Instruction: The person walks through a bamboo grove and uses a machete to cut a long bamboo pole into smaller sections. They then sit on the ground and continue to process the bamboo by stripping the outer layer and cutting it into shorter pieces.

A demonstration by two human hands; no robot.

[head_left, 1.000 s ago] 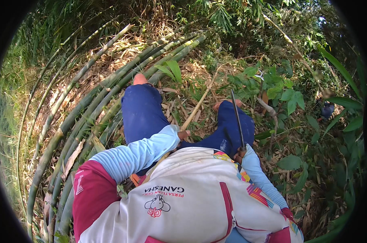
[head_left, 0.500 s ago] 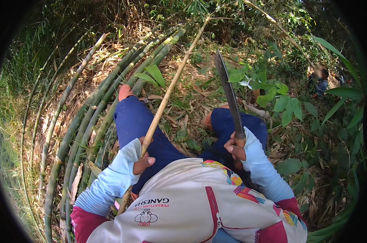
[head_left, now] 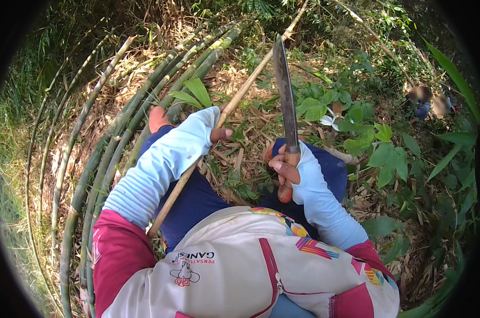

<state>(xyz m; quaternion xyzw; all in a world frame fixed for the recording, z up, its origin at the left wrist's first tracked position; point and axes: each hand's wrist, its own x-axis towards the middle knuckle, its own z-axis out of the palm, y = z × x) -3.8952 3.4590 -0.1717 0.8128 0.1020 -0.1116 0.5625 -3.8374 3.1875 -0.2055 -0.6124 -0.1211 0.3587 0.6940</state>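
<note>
A person's white jersey [head_left: 219, 275] is nearest, with blue trousers [head_left: 195, 199] beyond, knees apart. Both forearms stretch forward. The right hand [head_left: 286, 170] wraps around the wooden handle [head_left: 291, 158] of a machete [head_left: 286, 100], its blade pointing up and ahead. The left hand [head_left: 219, 134], reaching farther, grips a thin tan pole [head_left: 252, 78] slanting forward to the right (past the blade's tip). Long green bamboo stalks [head_left: 80, 191] lie to the left; small figures [head_left: 422, 109] sit far off, upper right.

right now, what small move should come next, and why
Perhaps steady the stick in the left hand first: the right hand holds the machete pointing forward, its tip overlapping the stick in view, though contact is unclear.
</note>
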